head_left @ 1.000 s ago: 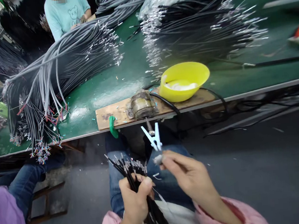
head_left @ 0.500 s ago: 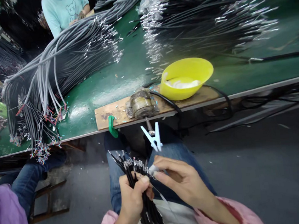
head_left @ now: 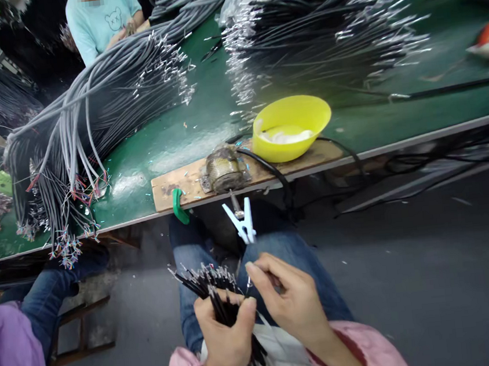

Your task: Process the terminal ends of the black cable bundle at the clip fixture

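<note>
My left hand (head_left: 228,336) is closed around a bundle of short black cables (head_left: 196,281) above my lap. Their stripped, silvery ends fan out past the fingers, and the tails hang below the fist. Close to its right, my right hand (head_left: 294,297) pinches a thin silvery wire end (head_left: 249,284) between thumb and forefinger. A pale strand (head_left: 265,319) runs down between the hands. Beyond them, a light-blue clothes peg (head_left: 242,221) is fixed on the shaft of a small motor (head_left: 226,170).
The motor and a yellow bowl (head_left: 293,149) with white stuff sit on a wooden board (head_left: 162,194), held by a green clamp (head_left: 179,207). Grey cables (head_left: 79,107) and black cables (head_left: 298,32) cover much of the green table (head_left: 170,138). A co-worker (head_left: 105,23) sits opposite; another's purple sleeve (head_left: 13,353) is at left.
My right thumb and forefinger have closed into a tighter pinch, drawn slightly from the bundle. The left fist has turned a little, and the bundle's ends lean further left. The view has shifted slightly.
</note>
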Motion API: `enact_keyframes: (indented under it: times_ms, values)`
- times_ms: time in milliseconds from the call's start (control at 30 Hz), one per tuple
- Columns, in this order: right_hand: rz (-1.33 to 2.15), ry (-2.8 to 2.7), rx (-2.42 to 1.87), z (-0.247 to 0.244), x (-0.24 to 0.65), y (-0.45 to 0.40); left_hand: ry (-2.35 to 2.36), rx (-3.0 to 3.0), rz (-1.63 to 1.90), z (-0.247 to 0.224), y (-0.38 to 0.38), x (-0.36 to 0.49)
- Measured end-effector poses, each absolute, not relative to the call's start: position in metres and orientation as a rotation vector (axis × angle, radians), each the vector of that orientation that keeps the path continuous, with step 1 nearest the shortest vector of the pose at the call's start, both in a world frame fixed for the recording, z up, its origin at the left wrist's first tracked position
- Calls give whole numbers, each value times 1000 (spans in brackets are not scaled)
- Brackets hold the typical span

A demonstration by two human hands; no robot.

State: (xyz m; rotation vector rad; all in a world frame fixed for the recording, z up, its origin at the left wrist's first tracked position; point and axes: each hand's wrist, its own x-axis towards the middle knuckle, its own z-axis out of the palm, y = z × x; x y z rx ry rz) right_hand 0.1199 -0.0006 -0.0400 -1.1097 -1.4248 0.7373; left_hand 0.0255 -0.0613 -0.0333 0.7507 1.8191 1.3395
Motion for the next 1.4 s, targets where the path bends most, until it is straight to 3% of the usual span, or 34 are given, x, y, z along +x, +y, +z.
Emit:
enact_keyframes:
  times_ms: [100, 333, 667, 933, 1167, 1400]
  values:
    - [717, -1346, -1181, -43, 125, 3, 1825, 725, 1414, -33, -58, 28]
    - [1238, -1448, -917, -40, 127, 4, 1864, 885, 1283, -15, -44, 25]
    - [410, -1510, -959, -39, 112, -10, 1820, 799, 1241, -9, -39, 29]
    - [629, -1366, -848, -39, 119, -4, 1500, 627, 1297, -14, -32, 26]
    - [997, -1307, -921, -37, 124, -1, 1651, 776, 1287, -7, -30, 26]
    - [462, -1344, -989, -37, 116, -8, 1518, 788, 1258, -4, -25, 32]
